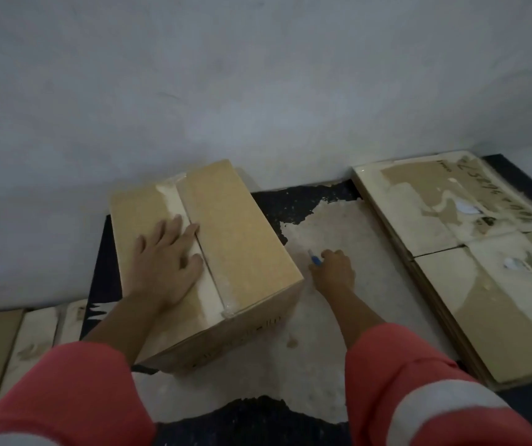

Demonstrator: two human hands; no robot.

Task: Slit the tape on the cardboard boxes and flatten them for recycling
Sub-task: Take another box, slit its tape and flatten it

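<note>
A closed brown cardboard box [235, 233] stands on the floor against the wall, with a strip of clear tape [200, 252] running along its top seam. My left hand [165, 262] rests flat on the box top, fingers spread beside the seam. Just right of the box, my right hand [333, 270] grips a small blue-handled cutter [314, 257] low over the pale floor patch. The blade tip points up and to the left, apart from the box.
Flattened cardboard sheets [470, 259] lie stacked on the right, one with handwriting. More flat pieces [17, 342] lie at the lower left. A grey wall [258, 91] rises behind the box. The floor [290, 201] is dark with a worn pale patch.
</note>
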